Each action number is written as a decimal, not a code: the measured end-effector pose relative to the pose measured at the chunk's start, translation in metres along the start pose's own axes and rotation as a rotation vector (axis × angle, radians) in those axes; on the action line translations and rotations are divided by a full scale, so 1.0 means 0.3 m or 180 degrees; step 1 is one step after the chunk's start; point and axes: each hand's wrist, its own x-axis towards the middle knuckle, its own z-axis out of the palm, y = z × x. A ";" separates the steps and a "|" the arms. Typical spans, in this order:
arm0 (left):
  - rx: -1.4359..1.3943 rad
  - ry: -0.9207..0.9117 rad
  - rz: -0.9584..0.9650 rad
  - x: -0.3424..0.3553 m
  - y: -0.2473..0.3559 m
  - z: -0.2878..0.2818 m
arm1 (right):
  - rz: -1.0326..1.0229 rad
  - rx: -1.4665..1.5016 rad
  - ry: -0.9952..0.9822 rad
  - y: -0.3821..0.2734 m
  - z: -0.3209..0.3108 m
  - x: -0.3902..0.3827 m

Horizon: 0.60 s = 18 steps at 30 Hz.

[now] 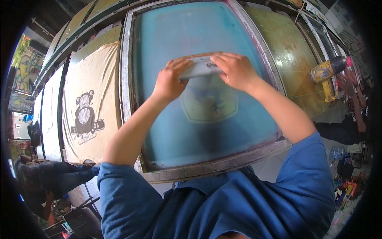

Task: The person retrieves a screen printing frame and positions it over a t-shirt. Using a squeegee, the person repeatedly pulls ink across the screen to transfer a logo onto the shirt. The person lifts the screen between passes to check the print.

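Left hand point(170, 79) and right hand point(238, 71) grip 1 squeegee point(203, 69); a stroke across the framed screen point(171, 143) beneath them seems underway, calling for even pressure.

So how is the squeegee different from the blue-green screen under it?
Size: the squeegee is a short, narrow bar; the screen is a far larger panel. Colour: the squeegee is pale with a brown upper edge; the screen is blue-green mesh in a worn, greyish frame. State: the squeegee is gripped by the left hand and right hand; the screen lies below, held by neither hand. Both are roughly rectangular.
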 end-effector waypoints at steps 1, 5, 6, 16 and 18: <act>0.0082 0.0037 0.0076 -0.029 0.017 0.005 | -0.0074 -0.0036 0.0057 -0.017 -0.005 -0.026; 0.0366 -0.0055 0.0133 -0.142 0.065 0.021 | -0.0345 -0.0206 0.0210 -0.088 -0.012 -0.100; 0.0400 -0.0064 0.0162 -0.149 0.071 0.024 | -0.0350 -0.0344 0.0288 -0.098 0.011 -0.120; -0.0014 -0.0606 -0.0256 -0.057 0.075 -0.048 | 0.0226 0.0295 -0.0480 -0.084 -0.049 -0.054; 0.0070 -0.0134 -0.0280 -0.015 0.119 -0.100 | 0.0428 0.0450 -0.0283 -0.065 -0.104 -0.039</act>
